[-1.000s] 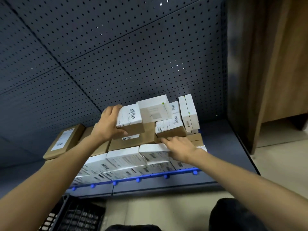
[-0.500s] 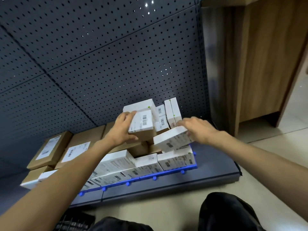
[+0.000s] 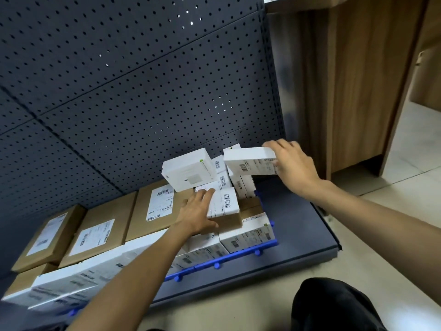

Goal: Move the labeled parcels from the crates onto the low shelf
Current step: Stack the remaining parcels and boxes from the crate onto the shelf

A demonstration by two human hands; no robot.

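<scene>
Two hands [image 3: 198, 211] [image 3: 294, 163], one white parcel [image 3: 250, 161] gripped rightward

The low shelf [image 3: 298, 225] lies before the pegboard panel [image 3: 119, 91]: flat parcels [image 3: 95, 232] at left rear, a row of boxes [image 3: 248, 235] along the front edge, stacked boxes [image 3: 188, 170] at right rear; a cabinet [image 3: 358, 91] stands to the shelf's right.

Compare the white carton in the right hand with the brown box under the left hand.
The white card carton is plain white and held up, gripped by the right hand. The brown cardboard box with white label sits on the pile, the left hand resting on it. Both show barcodes.
</scene>
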